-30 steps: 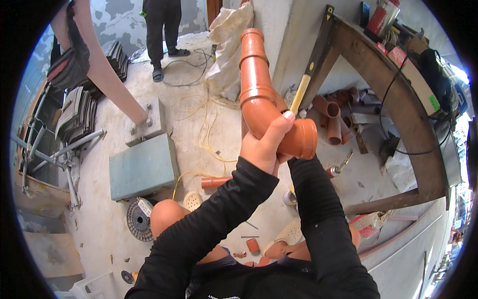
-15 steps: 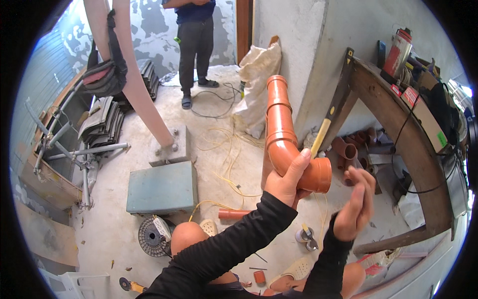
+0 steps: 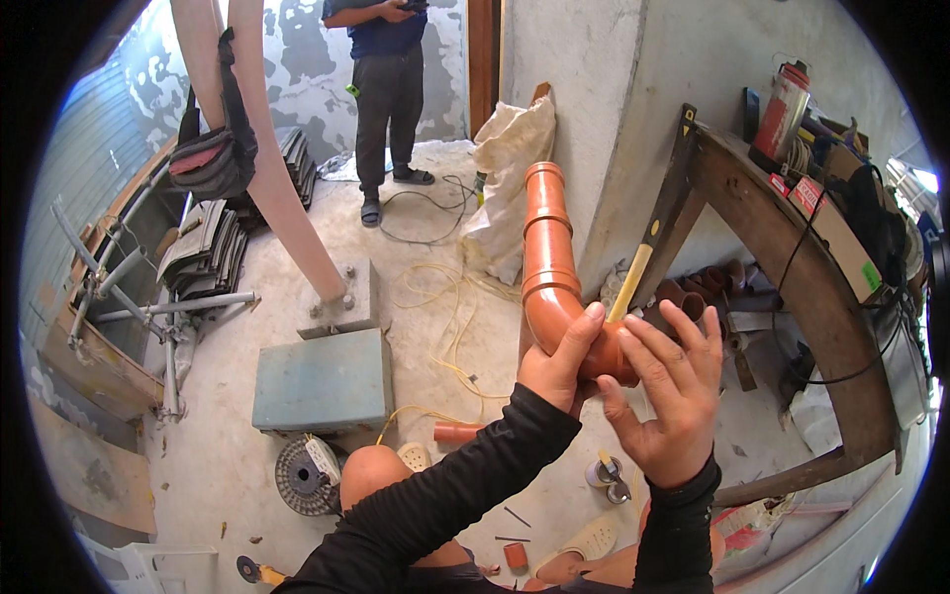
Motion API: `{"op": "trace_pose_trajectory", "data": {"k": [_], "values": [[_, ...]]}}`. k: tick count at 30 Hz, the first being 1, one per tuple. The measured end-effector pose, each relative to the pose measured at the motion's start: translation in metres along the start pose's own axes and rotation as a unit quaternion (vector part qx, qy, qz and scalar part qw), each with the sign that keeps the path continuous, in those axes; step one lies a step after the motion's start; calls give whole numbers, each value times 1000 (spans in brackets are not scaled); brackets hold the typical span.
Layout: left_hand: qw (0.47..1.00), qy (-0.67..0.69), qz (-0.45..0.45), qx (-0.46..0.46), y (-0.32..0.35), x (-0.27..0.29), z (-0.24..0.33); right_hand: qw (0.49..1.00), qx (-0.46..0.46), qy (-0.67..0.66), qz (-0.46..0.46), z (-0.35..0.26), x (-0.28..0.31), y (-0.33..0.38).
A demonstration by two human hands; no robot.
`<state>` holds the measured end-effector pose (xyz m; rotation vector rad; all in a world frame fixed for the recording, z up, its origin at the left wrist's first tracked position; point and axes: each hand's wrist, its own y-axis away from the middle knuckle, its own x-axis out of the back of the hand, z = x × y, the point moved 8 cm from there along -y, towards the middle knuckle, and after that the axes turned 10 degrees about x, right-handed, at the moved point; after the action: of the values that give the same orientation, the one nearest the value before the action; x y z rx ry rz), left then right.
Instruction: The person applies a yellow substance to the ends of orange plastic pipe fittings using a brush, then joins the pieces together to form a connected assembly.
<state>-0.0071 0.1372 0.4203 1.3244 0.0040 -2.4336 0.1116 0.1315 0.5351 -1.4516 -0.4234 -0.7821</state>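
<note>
An orange plastic pipe fitting (image 3: 549,252) with a bent elbow is raised in front of me, its straight part pointing away from me. My left hand (image 3: 559,364) is closed round the elbow, thumb on top. Against the elbow's near right end lies my right hand (image 3: 673,396), fingers spread and thumb underneath. That hand hides most of the pipe mouth; whether the palm touches the rim I cannot tell. Below, a small can (image 3: 602,470) with a brush on it stands on the floor, near a short orange pipe piece (image 3: 516,555).
A wooden table (image 3: 841,297) with tools stands at right, a handsaw (image 3: 638,267) leaning beside it. More pipe pieces (image 3: 693,297) lie beneath. A teal box (image 3: 324,378), a cable reel (image 3: 309,475) and an angle grinder (image 3: 259,571) are at left. Another person (image 3: 388,99) stands behind.
My right hand has moved left onto the pipe's near end, its fingers spreading. The pipe has shifted slightly left and down, still in my left hand.
</note>
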Motion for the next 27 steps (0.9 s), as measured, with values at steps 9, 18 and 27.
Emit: {"op": "trace_pose_trajectory", "data": {"k": [9,18,27], "values": [[998,-43,50,11,-2,5,-4,996,12,83,5,9,33,-1],[997,-63,27,19,1,3,-6,985,25,170,-26,23,46,8],[998,-54,32,17,3,6,-5,920,-52,385,52,96,133,47]]}}
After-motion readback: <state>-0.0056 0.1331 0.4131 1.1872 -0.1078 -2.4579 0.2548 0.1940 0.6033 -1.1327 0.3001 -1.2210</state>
